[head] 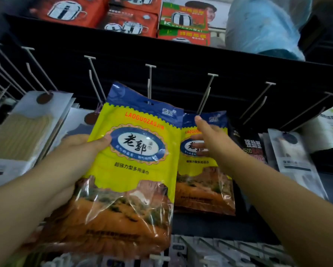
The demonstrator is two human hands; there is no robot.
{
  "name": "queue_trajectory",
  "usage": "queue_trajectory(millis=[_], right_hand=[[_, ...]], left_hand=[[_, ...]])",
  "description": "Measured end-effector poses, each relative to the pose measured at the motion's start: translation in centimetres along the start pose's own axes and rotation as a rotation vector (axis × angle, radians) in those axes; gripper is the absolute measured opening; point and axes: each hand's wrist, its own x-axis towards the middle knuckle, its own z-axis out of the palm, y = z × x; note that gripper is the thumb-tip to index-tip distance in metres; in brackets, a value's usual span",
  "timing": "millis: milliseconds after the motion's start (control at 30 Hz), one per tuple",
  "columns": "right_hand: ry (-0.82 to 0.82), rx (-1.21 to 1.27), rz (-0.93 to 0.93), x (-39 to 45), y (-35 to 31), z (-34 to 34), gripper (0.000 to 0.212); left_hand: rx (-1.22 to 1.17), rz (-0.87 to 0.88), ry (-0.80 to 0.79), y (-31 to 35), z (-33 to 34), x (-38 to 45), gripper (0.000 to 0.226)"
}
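Packet: up by the middle hook, left hand fingers curled round its side.
Second packet: at the next hook; right hand touches it, grip hard to tell.
Danger: shiny bag may slip and fall; hole may miss the hook.

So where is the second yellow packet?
Head view, right of centre: the second packet sits between the left hand's packet and a black packet, under the right hand.
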Motion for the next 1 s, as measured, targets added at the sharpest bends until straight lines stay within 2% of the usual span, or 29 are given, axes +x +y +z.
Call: queue_trajectory(millis=[33, 100, 133, 167, 233, 267, 300, 400, 500, 667, 1000], right_hand=[[-0.102, 0.025, 0.069, -1.0, -0.2, 0.7, 0.069], [-0.189, 0.025, 0.163, -2.4, 0.0, 1.9, 0.100], [-0.203, 0.068, 0.179, -2.9, 0.0, 2.4, 0.102], [-0.221, 0.140, 0.174, -3.0, 0.2, 2.6, 0.089], [-0.216, 0.321, 0.144, -3.3, -0.1, 2.4, 0.041], [-0.176, 0.368, 0.112, -3.2, -0.2, 2.0, 0.028], [-0.128, 0.374, 0.064, -2.9, -0.2, 1.4, 0.022], [0.011, 0.315, -0.020, -2.1, 0.1, -1.6, 0.019], [0.100, 0.311, 0.044, -1.2, 0.9, -4.7, 0.020], [0.139, 0.199, 0.103, -0.1, 2.0, -6.7, 0.016], [0.139, 0.256, 0.141, 0.9, 0.6, -6.4, 0.018]], left_hand=[[-0.031, 0.034, 0.028, 0.2, 0.3, 0.2, 0.051], [-0.104, 0.082, -0.013, 2.0, 2.7, -1.2, 0.025], [-0.110, 0.095, -0.024, 2.8, 3.7, -1.3, 0.022], [-0.141, 0.117, -0.026, 3.2, 4.3, -1.0, 0.022], [-0.150, 0.134, 0.008, 4.2, 5.5, 0.0, 0.022], [-0.138, 0.125, 0.010, 4.8, 5.9, 0.0, 0.023], [-0.135, 0.105, -0.006, 4.8, 6.4, 0.4, 0.023], [-0.052, 0.043, -0.075, 4.2, 7.4, 0.1, 0.023], [0.135, 0.070, -0.063, 2.7, 7.1, -0.8, 0.010], [0.152, 0.054, 0.001, 2.1, 6.0, -2.0, 0.005], [0.206, 0.043, -0.012, 1.1, 5.8, -3.1, 0.008]])
